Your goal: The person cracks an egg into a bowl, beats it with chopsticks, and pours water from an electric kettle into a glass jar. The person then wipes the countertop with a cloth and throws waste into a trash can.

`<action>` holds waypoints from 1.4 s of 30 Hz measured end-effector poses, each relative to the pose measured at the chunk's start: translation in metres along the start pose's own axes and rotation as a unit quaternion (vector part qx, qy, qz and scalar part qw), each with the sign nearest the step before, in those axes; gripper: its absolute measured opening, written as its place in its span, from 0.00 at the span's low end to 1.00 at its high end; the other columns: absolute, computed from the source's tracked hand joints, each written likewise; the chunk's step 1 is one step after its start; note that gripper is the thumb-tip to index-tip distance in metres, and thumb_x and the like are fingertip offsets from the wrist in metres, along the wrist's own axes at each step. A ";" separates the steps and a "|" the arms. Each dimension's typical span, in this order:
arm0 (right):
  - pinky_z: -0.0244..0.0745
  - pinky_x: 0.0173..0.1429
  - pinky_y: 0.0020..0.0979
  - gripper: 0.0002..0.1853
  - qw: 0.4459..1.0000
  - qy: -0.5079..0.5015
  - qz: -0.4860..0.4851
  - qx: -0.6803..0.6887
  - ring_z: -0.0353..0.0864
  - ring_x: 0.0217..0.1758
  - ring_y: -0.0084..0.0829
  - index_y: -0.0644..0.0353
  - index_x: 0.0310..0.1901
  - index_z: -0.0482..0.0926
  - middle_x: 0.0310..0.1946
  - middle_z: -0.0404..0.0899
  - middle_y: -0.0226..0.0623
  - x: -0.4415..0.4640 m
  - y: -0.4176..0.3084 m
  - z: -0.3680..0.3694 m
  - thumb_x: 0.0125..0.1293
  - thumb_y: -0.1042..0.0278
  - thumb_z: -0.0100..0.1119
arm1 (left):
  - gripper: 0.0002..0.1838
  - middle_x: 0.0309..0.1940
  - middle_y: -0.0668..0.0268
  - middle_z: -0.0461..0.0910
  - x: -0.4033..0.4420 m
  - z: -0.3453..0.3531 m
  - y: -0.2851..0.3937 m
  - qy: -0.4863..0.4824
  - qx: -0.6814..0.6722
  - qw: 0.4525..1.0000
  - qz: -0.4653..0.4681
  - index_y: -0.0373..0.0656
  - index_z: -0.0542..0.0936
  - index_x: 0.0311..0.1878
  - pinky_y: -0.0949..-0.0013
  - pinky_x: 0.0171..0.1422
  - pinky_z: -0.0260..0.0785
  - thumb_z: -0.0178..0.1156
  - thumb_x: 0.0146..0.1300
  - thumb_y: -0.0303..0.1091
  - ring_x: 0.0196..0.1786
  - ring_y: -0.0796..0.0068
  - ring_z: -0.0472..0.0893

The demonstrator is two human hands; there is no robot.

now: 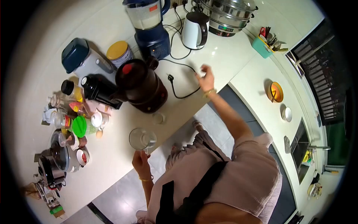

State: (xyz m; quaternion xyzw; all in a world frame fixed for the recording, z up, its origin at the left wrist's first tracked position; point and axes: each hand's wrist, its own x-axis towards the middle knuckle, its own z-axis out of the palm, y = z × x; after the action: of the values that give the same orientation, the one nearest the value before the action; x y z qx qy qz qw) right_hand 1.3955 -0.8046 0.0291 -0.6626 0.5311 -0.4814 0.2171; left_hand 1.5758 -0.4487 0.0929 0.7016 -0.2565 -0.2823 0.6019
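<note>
The left hand [141, 164] grips a clear glass mug [142, 139] at its near side, the fingers closed where the handle is. The mug's round body sits just beyond the fingertips, away from the wearer, over the edge of the white counter [115, 158] (whether its base touches the counter, I cannot tell). A small glass [159, 118] stands on the counter just past the mug, near it but apart from the fingers.

The right hand [206, 78] is at the far end of an outstretched arm, over the counter near its edge. Its fingers are partly curled, with the thumb apart from them, and no object shows between them. A black cord [182, 98] passes right beside the thumb (contact is hard to judge, as the hand is slightly blurred), and its plug [170, 77] lies on the counter, nearer the dark brown pot [145, 87] than the hand is.

That pot, with a red knob on top, stands upright beyond the mug and the small glass. Behind it are a blender [153, 41] and a white kettle [192, 33], both well apart from the mug.
</note>
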 end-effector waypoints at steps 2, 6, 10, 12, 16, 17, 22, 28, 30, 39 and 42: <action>0.69 0.38 0.31 0.29 0.997 0.062 -0.029 -0.023 0.72 0.38 0.35 0.66 0.44 0.65 0.39 0.71 0.44 0.066 0.015 -0.002 0.41 0.61 0.66 | 0.14 0.17 0.75 0.58 0.003 0.017 0.009 0.008 -0.004 1.000 -0.001 0.42 0.62 0.20 0.79 0.29 0.68 0.47 0.61 0.33 0.21 0.88 0.59; 0.67 0.46 0.32 0.36 0.982 0.127 -0.048 -0.134 0.72 0.42 0.41 0.68 0.44 0.65 0.40 0.70 0.50 0.167 0.045 0.020 0.36 0.54 0.68 | 0.13 0.18 0.75 0.61 0.009 0.073 0.032 0.042 -0.014 0.999 -0.007 0.42 0.64 0.21 0.78 0.29 0.68 0.46 0.61 0.34 0.22 0.88 0.61; 0.69 0.36 0.34 0.25 0.989 0.035 0.142 0.032 0.74 0.28 0.39 0.67 0.31 0.70 0.24 0.74 0.46 0.217 0.057 0.065 0.34 0.59 0.68 | 0.12 0.18 0.75 0.62 0.024 0.147 0.044 0.095 -0.047 0.994 -0.025 0.43 0.64 0.21 0.78 0.30 0.67 0.46 0.61 0.34 0.22 0.88 0.62; 0.68 0.33 0.34 0.20 0.983 0.032 0.162 0.077 0.73 0.24 0.38 0.66 0.27 0.70 0.20 0.73 0.43 0.221 0.070 0.078 0.35 0.63 0.67 | 0.12 0.18 0.75 0.63 0.025 0.175 0.051 0.104 -0.050 0.993 -0.024 0.42 0.65 0.22 0.78 0.30 0.67 0.47 0.61 0.34 0.22 0.88 0.62; 0.63 0.25 0.27 0.09 0.963 0.055 0.203 0.168 0.66 0.17 0.24 0.62 0.21 0.71 0.13 0.68 0.31 0.232 0.082 0.064 0.33 0.74 0.59 | 0.12 0.18 0.75 0.63 0.020 0.214 0.061 0.138 -0.032 0.989 -0.034 0.42 0.65 0.22 0.77 0.30 0.68 0.48 0.60 0.35 0.22 0.88 0.62; 0.62 0.24 0.25 0.09 0.963 0.051 0.195 0.178 0.65 0.17 0.22 0.62 0.21 0.72 0.13 0.67 0.30 0.236 0.077 0.051 0.33 0.75 0.58 | 0.12 0.18 0.75 0.63 0.018 0.219 0.061 0.147 -0.031 0.988 -0.041 0.42 0.65 0.22 0.77 0.30 0.68 0.48 0.60 0.35 0.22 0.88 0.62; 0.59 0.23 0.25 0.06 0.931 0.049 0.173 0.318 0.62 0.17 0.22 0.64 0.20 0.71 0.14 0.66 0.28 0.266 0.096 0.030 0.34 0.79 0.54 | 0.12 0.18 0.76 0.61 0.009 0.238 0.052 0.151 -0.023 0.987 -0.048 0.42 0.64 0.21 0.78 0.31 0.69 0.50 0.59 0.32 0.23 0.89 0.62; 0.60 0.26 0.20 0.11 0.907 0.010 0.098 0.409 0.65 0.21 0.19 0.65 0.26 0.74 0.19 0.70 0.28 0.270 0.090 -0.033 0.34 0.82 0.54 | 0.13 0.18 0.76 0.60 0.003 0.247 0.050 0.130 -0.019 0.990 -0.051 0.42 0.63 0.20 0.79 0.30 0.69 0.51 0.58 0.30 0.22 0.90 0.60; 0.62 0.28 0.20 0.15 0.893 0.010 0.102 0.439 0.68 0.23 0.20 0.65 0.29 0.75 0.21 0.72 0.30 0.261 0.080 -0.068 0.33 0.84 0.53 | 0.13 0.17 0.77 0.59 -0.001 0.247 0.048 0.104 -0.007 0.993 -0.047 0.43 0.62 0.19 0.80 0.30 0.68 0.52 0.58 0.30 0.22 0.90 0.60; 0.62 0.26 0.19 0.13 0.915 0.039 0.092 0.390 0.68 0.21 0.19 0.67 0.27 0.75 0.21 0.72 0.27 0.134 0.059 -0.276 0.32 0.84 0.53 | 0.15 0.16 0.77 0.58 -0.039 0.255 0.037 -0.048 0.018 0.998 0.037 0.43 0.61 0.17 0.83 0.26 0.64 0.52 0.58 0.29 0.20 0.91 0.58; 0.64 0.30 0.20 0.14 0.934 0.036 0.126 0.333 0.70 0.24 0.22 0.67 0.29 0.75 0.23 0.75 0.32 0.075 0.053 -0.351 0.32 0.84 0.56 | 0.16 0.15 0.77 0.57 -0.062 0.264 0.036 -0.114 0.038 0.991 0.063 0.43 0.60 0.17 0.83 0.24 0.64 0.52 0.58 0.30 0.19 0.91 0.57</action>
State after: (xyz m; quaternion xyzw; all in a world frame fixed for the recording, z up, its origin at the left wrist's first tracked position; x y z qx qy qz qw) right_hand 1.0623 -0.8124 0.1731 -0.4621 0.4266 -0.6231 0.4650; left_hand 1.3457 -0.5953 0.1032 0.6697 -0.3778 -0.3122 0.5579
